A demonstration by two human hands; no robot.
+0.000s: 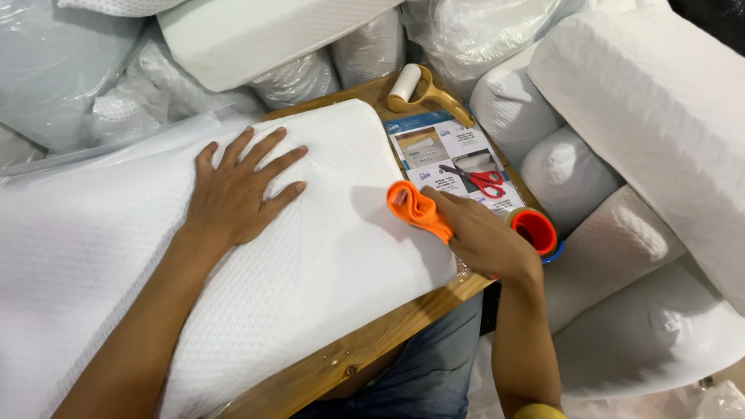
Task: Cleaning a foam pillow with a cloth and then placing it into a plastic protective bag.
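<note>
- Head view: the left hand point(237, 190) is lying flat, fingers spread, on the white pillow point(256, 256); it is pressing, not grasping.
- The right hand point(485, 237) is pinching a folded orange cloth point(417, 208) between thumb and fingers, with the cloth touching the pillow's right end.
- The pillow is resting across the wooden table point(365, 353), under both hands and overhanging to the left of the flat palm.
- Handling judgement, pillow: the knit cover is looking soft and grippy rather than slippery; the rounded edge beyond the left fingertips suggests a springy foam core, light for its bulk and not fragile.
- Hold points, pillow: a flat palm on top is holding it steady; for lifting, both long edges would suit better than one corner, since it would likely sag.
- Handling judgement, cloth: it is looking limp and very light, so a bunched pinch is suiting it.
- Beyond the right hand are lying red scissors point(479, 180) on printed sheets point(442, 151), a lint roller point(423, 87), and tape rolls point(535, 230) just beside the knuckles.
- Bagged pillows point(644, 116) are crowding the table on all sides.
</note>
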